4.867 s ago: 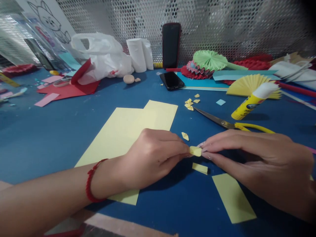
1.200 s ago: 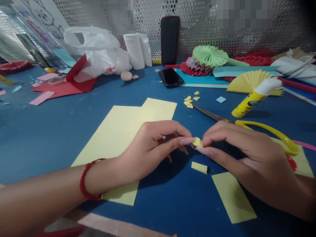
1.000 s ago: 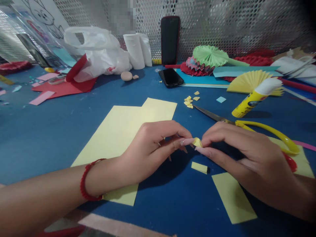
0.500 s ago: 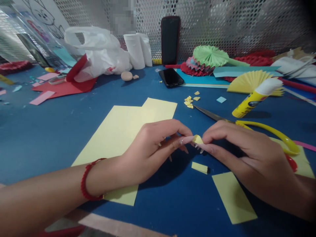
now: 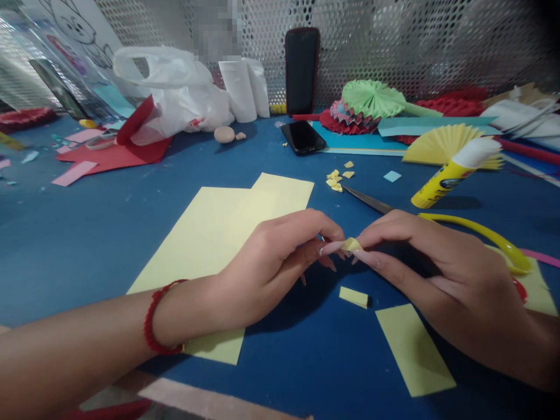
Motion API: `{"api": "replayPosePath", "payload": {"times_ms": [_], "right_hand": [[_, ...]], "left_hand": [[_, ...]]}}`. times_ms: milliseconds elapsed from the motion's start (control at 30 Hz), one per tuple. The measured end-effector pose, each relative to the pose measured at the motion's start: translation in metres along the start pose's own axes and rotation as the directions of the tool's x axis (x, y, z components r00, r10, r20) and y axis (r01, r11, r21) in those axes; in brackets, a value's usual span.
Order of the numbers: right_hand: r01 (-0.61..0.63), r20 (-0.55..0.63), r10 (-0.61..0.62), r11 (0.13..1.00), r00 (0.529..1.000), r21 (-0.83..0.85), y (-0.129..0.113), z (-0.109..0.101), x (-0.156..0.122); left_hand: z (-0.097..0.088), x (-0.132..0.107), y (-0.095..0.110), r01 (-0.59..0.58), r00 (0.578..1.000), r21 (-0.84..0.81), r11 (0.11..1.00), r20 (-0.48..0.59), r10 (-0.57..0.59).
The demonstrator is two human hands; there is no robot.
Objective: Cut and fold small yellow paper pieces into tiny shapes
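Paper-craft workstation, hobby or classroom type. Blue-topped counter (image 5: 87, 245) is littered with cut pale-yellow paper sheets (image 5: 219, 227), small yellow paper offcuts (image 5: 336, 181), red card pieces (image 5: 114, 154) and pink paper strips (image 5: 72, 173). Tools: yellow-handled steel scissors (image 5: 437, 224), yellow glue stick with white cap (image 5: 455, 172). Finished pleated paper fans in green (image 5: 371, 98), yellow (image 5: 441, 144) and red (image 5: 345, 122) sit at the back. Perforated metal mesh panel (image 5: 394, 41) walls off the station; a cartoon rabbit line drawing (image 5: 83, 32) leans at left.
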State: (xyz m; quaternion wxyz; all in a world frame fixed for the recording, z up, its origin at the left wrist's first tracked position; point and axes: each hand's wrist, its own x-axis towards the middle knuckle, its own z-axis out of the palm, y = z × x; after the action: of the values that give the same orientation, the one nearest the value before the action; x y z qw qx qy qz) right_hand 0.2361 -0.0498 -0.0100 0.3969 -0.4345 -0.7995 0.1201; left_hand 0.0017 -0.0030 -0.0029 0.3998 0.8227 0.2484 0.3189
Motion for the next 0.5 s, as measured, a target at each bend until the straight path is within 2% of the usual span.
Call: {"api": "replayPosePath", "payload": {"times_ms": [133, 500], "right_hand": [[-0.054, -0.053, 0.055, 0.998, 0.997, 0.014, 0.0006, 0.0018, -0.0030], [0.057, -0.067, -0.057, 0.998, 0.996, -0.011, 0.0007, 0.0014, -0.0033]], "left_hand": [[-0.0005, 0.0003, -0.0004, -0.012, 1.000, 0.024, 1.000, 0.006, 0.012], [0.0004, -0.0002, -0.0013, -0.036, 0.999, 0.045, 0.998, 0.010, 0.036]]}}
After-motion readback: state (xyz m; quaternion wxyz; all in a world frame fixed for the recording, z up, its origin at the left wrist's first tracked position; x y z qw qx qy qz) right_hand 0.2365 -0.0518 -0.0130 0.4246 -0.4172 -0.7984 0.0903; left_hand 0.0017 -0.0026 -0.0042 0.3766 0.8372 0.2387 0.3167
